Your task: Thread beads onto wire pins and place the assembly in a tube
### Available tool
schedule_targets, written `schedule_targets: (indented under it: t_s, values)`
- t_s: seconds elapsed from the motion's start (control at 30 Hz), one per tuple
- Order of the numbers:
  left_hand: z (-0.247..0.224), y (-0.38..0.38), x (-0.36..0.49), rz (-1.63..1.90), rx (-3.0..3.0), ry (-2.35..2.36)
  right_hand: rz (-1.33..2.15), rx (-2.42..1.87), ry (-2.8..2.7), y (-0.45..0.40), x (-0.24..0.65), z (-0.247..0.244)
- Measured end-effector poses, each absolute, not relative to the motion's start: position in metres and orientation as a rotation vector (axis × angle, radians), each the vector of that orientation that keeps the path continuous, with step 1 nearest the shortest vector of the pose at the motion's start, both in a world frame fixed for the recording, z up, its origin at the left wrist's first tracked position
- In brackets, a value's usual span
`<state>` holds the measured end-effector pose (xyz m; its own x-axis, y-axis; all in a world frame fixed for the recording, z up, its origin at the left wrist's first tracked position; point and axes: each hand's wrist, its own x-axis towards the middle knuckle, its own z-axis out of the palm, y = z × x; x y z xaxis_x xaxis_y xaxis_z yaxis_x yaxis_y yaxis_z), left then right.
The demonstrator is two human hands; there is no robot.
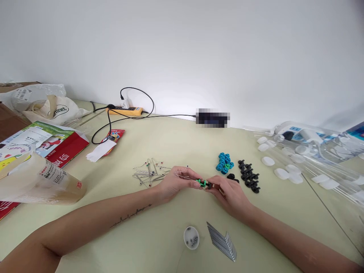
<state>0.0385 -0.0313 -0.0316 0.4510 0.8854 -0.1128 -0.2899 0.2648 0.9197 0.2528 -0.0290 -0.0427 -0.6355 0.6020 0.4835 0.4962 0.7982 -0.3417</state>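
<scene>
My left hand point(174, 184) pinches a small shiny green metal part point(201, 182) between thumb and forefinger. Thin wires with a dark tip point(183, 170) stick out over the back of its fingers. From the other side, my right hand point(229, 193) grips a small black knob-like piece point(209, 185), which meets the green part end to end; whether they are joined is hidden by the fingers. Left of my hands lies a loose pile of thin metal wires point(146, 172) with coloured ends. Beyond my right hand are a cluster of blue metal parts point(224, 162) and rows of black knobs point(248, 175).
Close to me stand a small white cup point(191, 238) of tiny metal pieces and a row of bent metal rods point(222, 242). A drink cup point(57, 182) and red box point(75, 146) sit left. Clear tubes with white caps point(292, 172) lie right; a power strip point(125, 110) is behind.
</scene>
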Motion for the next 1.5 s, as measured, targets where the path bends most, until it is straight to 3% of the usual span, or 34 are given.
schedule_targets:
  t_s: [1.5]
  values:
    - [-0.0294,-0.0323,0.0394,0.877,0.993,0.724,0.249,-0.825,-2.428,-0.0299,0.2532,-0.0385]
